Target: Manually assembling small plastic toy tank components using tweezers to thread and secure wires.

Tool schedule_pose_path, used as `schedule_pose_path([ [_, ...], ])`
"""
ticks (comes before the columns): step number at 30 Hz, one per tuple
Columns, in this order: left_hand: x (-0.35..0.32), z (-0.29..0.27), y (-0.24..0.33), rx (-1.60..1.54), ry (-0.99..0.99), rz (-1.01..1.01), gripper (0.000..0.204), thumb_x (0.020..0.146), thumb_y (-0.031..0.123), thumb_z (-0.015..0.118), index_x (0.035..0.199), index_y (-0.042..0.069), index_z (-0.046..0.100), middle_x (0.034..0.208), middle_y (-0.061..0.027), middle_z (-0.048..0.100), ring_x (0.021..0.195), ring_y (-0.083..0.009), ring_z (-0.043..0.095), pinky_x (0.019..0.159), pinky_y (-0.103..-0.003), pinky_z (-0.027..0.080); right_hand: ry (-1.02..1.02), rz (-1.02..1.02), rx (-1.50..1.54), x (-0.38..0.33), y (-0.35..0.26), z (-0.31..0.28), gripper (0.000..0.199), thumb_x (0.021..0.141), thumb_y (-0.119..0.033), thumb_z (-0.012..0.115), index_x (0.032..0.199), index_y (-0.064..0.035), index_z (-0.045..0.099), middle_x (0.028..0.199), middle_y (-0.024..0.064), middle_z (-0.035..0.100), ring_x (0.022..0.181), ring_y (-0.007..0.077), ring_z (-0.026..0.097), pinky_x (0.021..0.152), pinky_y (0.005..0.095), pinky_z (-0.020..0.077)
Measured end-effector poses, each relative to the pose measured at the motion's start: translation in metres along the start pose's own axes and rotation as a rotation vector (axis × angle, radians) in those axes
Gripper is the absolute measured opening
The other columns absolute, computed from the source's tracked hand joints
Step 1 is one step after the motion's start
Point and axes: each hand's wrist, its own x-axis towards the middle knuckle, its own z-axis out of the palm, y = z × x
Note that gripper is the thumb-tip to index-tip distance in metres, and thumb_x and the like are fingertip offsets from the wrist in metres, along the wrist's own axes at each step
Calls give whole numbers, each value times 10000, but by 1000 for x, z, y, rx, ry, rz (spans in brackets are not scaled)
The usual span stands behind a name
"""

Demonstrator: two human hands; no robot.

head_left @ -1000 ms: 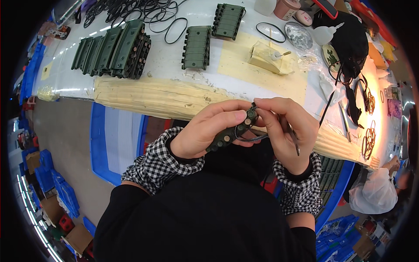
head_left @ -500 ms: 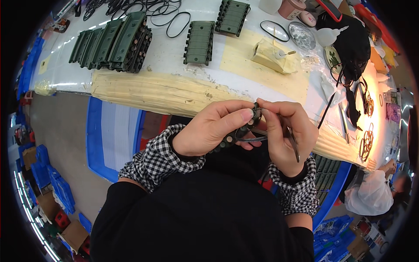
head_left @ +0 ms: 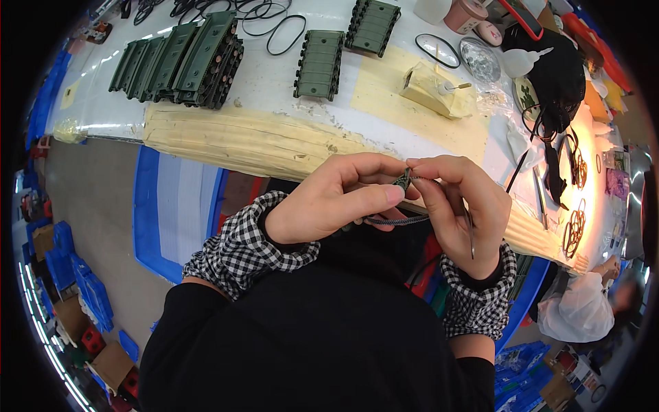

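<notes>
Head view: both hands, left hand (head_left: 322, 202) and right hand (head_left: 460, 213), are pinching a small dark-green track piece (head_left: 403, 180) with a black rubber band (head_left: 398, 220) hanging half-fitted, finished green pieces (head_left: 185, 58) lying on the surface (head_left: 274, 82).

Left hand (head_left: 328, 202): pinching a small dark part (head_left: 402, 180)
Right hand (head_left: 458, 209): pinching the same part, black band (head_left: 398, 220) below
Bench (head_left: 274, 75): green track pieces (head_left: 184, 58), black bands (head_left: 274, 20)
</notes>
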Motion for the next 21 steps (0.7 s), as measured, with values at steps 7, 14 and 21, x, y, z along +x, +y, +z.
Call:
schedule_pose_path([
  [7,1,-1,-1,10,-5,-6,403,950,112,502,1308,-61,438,1189,-137,587,1012,-184,625,861,-309,530,-49,-96,-39,2,6,0,112,780,44,662,870,3,611,800,94,646,666,227,645,565,281,502],
  [14,2,0,-5,-18,17,-34,412,944,137,522,1301,-58,456,1176,-122,590,1005,-169,624,839,-295,538,-13,-161,-64,0,7,3,100,779,41,664,855,2,610,791,97,648,672,231,652,573,283,507],
  [21,4,1,-4,-169,-22,-93,397,969,195,492,1301,-22,474,1137,-120,611,986,-167,623,798,-306,547,58,-56,-32,-6,8,3,99,765,45,679,837,-1,628,796,91,668,669,206,660,570,269,512],
])
